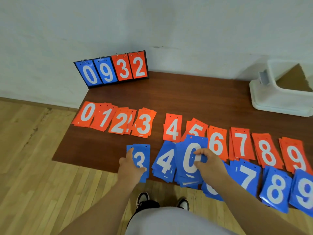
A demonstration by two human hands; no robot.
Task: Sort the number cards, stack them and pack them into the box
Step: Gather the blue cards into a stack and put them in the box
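**Both hands on blue cards**

The left hand [130, 164] gripped a blue plastic "3" card [143, 150]. The right hand [207, 162] pinched a blue "0" card stack [182, 150] overlapping the "4" pile [163, 160]. A row of orange number cards [144, 124] lay behind. A white plastic box [264, 99] stood far right.

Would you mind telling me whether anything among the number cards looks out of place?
Yes: the blue 0 card, gripped by the right hand, sits between the blue 4 pile and blue 7 pile, breaking ascending order.

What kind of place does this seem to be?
Likely an indoor room, perhaps for sport or games: a wood-plank floor, a bare white wall, and a flip scoreboard standing on a brown table.
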